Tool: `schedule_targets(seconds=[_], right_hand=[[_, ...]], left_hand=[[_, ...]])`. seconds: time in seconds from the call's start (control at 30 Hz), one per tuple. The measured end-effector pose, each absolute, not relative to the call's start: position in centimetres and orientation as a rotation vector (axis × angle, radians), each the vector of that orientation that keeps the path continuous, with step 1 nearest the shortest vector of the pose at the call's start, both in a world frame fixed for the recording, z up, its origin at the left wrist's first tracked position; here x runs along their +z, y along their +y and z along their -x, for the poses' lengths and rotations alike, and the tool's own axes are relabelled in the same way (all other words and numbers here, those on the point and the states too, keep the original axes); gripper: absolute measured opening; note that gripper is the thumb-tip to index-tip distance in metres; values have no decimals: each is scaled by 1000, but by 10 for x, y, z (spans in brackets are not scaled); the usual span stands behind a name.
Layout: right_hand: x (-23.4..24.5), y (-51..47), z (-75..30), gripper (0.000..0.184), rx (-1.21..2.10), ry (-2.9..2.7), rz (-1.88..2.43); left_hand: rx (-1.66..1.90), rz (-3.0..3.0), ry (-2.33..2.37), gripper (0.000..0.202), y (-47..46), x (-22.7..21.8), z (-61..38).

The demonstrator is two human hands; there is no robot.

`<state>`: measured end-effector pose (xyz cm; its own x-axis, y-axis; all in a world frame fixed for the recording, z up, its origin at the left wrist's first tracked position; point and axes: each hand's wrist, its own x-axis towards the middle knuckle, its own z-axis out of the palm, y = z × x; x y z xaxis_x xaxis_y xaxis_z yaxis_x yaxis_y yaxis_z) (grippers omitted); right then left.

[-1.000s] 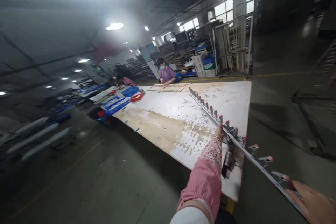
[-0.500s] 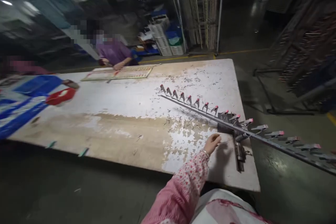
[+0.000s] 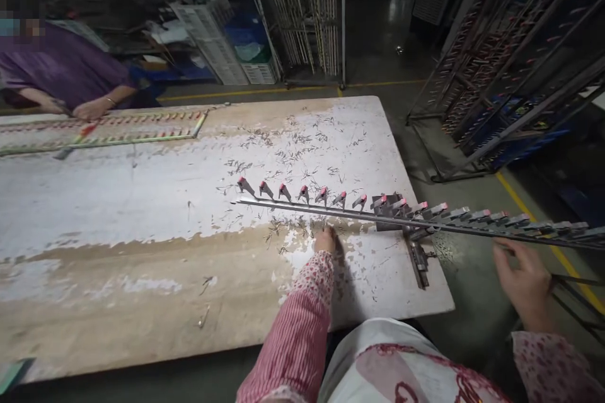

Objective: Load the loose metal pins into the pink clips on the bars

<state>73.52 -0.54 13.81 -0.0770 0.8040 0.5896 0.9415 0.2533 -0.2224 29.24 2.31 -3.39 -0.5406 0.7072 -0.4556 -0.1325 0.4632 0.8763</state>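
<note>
At the near right corner of a worn white surface [image 3: 142, 201], our long clip bar [image 3: 331, 213] with pink-tipped clips lay across the top and overhung the right edge. Our left hand [image 3: 326, 241] pressed narrow, bunched fingertips down just beside it. Our right hand [image 3: 522, 277] curled loosely just beneath the overhanging end; we could not tell whether either gripped anything. Metal slivers [image 3: 293, 138] littered the surface, and a co-worker's hand [image 3: 89, 110] rested at the far side.
</note>
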Motion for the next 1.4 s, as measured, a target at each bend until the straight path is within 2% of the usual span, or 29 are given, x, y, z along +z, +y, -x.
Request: schedule_targets(seconds=[0.2,0.4,0.6,0.77,0.97,1.17,1.3,1.4], right_hand=[[119,-33,-664,20,444,-1957,1483],[79,-55,-583,17,1264,-1989,1263],[33,-58,-543,16,1761,-1697,1276],[13,-68,-546,19,1852,-1668,1294],[1,-84,-542,20,1840,-1450,1456],[13,-82,-491,25,1776,-1093,1550],[24,-79,-439,35,1682,-959,1542],[30,-86,-407,34,1699,-928,1440]], left_hand=[[1142,-564,1873,23,5,-38,-295],[1105,-531,1862,18,-45,-27,-306],[972,-574,2057,19,-67,-26,-303],[770,-765,2255,17,-40,-34,-288],[600,-1071,2223,10,-4,-41,-287],[577,-1219,1859,10,-14,-30,-267],[563,-1182,1492,25,-47,-16,-255],[572,-1143,1304,34,-68,1,-246]])
